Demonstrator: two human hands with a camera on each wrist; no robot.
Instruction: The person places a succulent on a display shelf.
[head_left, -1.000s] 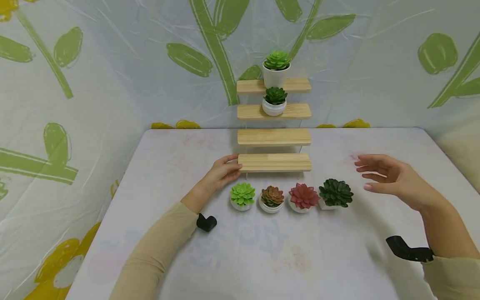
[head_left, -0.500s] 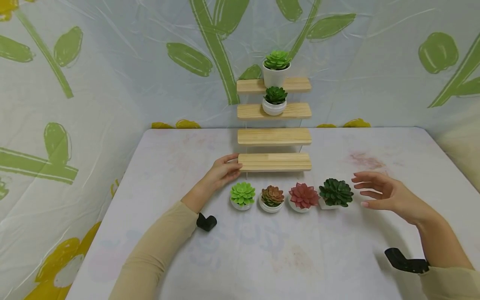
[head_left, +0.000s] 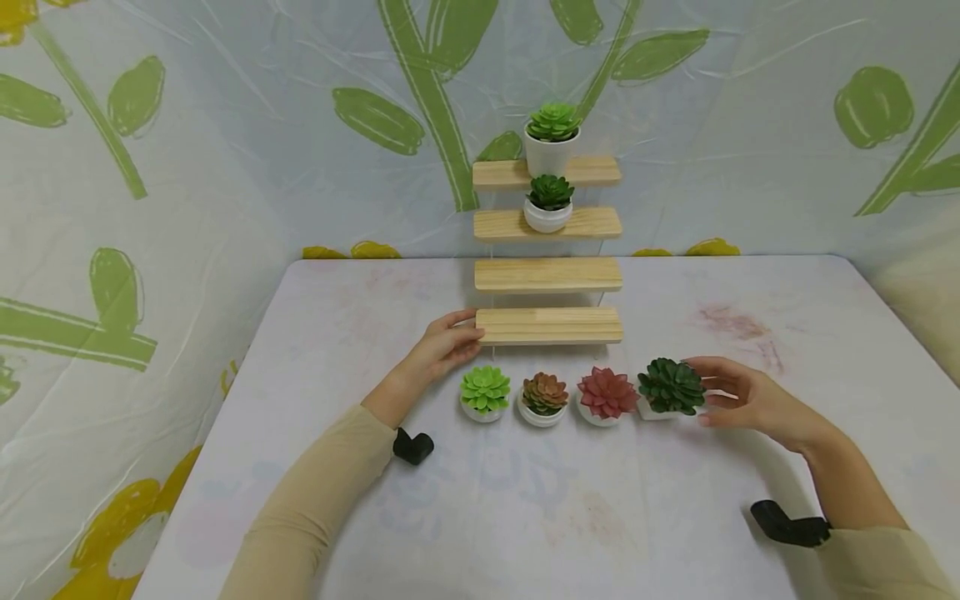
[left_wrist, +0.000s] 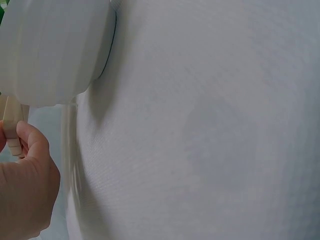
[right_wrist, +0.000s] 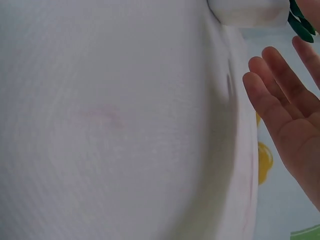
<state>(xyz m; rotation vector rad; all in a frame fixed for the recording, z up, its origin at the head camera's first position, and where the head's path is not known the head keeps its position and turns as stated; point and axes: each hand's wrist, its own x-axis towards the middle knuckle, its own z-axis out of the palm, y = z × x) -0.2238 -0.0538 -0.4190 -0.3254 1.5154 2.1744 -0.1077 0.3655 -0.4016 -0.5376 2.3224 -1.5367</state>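
My left hand pinches the left end of the lowest board of a wooden tiered stand; the left wrist view shows thumb and finger on the board's end. At the right end of a row of potted succulents, my right hand reaches in beside a dark green succulent in a white pot. Its fingers are spread and relaxed, with fingertips right at the leaves. Left of it in the row stand a red succulent, a brown one and a light green one.
A bright green succulent in a tall white pot stands on the top board. Below it, a small dark green succulent sits on the second board. A leaf-printed cloth backdrop rises behind the white-covered table.
My right hand has come down and moved left, from the right side of the table to the dark green succulent. The left hand keeps its grip on the stand.
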